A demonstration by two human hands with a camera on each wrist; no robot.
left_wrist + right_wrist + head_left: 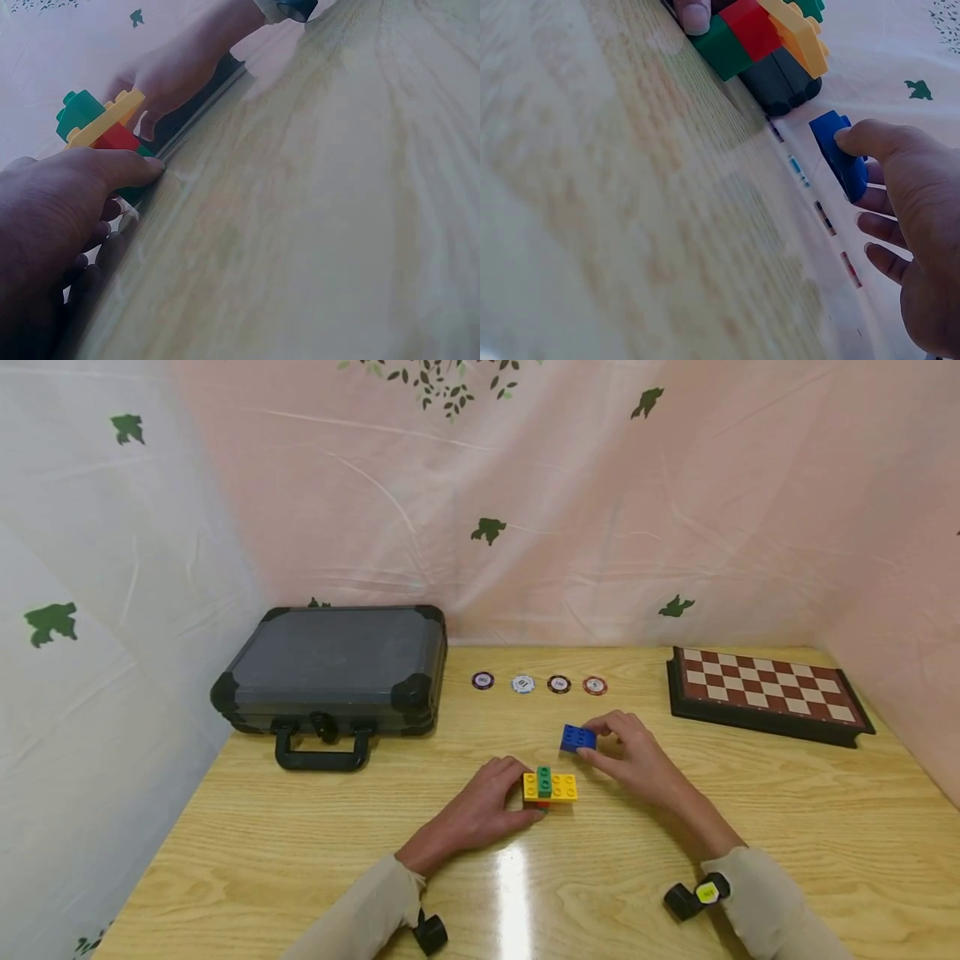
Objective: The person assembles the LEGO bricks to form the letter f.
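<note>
A small stack of toy building bricks stands on the table: a green brick (721, 49) at the bottom, a red brick (748, 28) above it, a long yellow brick (566, 787) across that, and a narrow green brick (544, 782) on top. My left hand (483, 806) grips the stack low on its left side, thumb in front. Between thumb and fingers my right hand (637, 758) pinches a blue brick (577, 738), studs up. In the right wrist view the blue brick is held off the table, behind and right of the stack, apart from it.
Behind the hands, poker chips (523, 683) lie in a row. A grey case (337, 668) with a black handle stands at the back left. The folded chessboard (765, 689) lies at the back right. Patterned cloth (525, 485) hangs behind the table.
</note>
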